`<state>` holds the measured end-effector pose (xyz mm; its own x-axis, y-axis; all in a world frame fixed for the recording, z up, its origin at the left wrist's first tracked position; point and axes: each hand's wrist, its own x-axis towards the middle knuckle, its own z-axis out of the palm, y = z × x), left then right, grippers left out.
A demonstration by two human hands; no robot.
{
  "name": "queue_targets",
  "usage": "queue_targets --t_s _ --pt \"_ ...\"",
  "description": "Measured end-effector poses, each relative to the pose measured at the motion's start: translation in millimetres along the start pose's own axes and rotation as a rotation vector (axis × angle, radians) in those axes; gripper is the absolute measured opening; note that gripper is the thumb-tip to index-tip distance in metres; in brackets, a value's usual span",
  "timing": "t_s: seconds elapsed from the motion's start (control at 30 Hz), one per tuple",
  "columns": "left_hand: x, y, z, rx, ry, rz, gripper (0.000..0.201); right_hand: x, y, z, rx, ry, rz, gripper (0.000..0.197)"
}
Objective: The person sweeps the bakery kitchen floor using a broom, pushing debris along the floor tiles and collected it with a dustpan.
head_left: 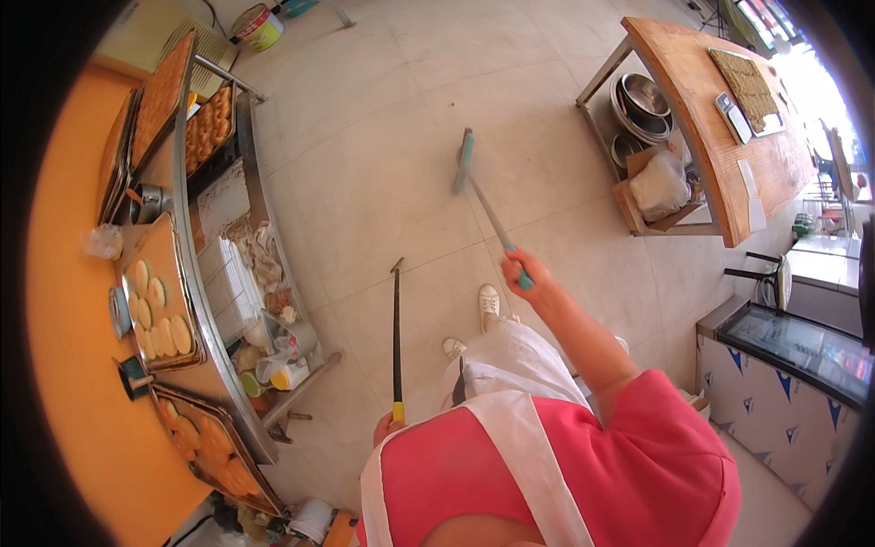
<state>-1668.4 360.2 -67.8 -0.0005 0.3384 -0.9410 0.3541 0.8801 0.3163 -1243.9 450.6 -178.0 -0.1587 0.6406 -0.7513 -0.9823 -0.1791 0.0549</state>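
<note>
My right hand (529, 272) grips the teal end of a broom's long grey handle. The broom head (464, 162), teal with bristles, rests on the floor ahead of my feet. At my left side, my left hand (383, 428) is partly hidden by my body and closed round the yellow grip of a long black stick (396, 337). This stick points forward and has a short crosswise tip near the floor tiles; its kind is unclear.
To my left stands a metal rack (205, 301) with a baking tray (159, 301) of pale flat pieces. A wooden worktable (674, 100) is at the far right, with metal bowls (643, 100) beneath. At near right is a glass-topped display case (793, 356).
</note>
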Motion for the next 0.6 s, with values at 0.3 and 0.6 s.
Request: queue_targets --t_s 0.3,0.6 --pt "-7.8 -6.6 3.0 -0.204 0.099 0.151 0.034 -253.7 55.1 -217.4 -2.052 0.541 0.130 0.077" --pt "-18.6 -36.8 8.2 -0.168 0.155 0.242 0.039 -132.3 -3.7 -168.3 -2.128 0.531 0.218 0.070"
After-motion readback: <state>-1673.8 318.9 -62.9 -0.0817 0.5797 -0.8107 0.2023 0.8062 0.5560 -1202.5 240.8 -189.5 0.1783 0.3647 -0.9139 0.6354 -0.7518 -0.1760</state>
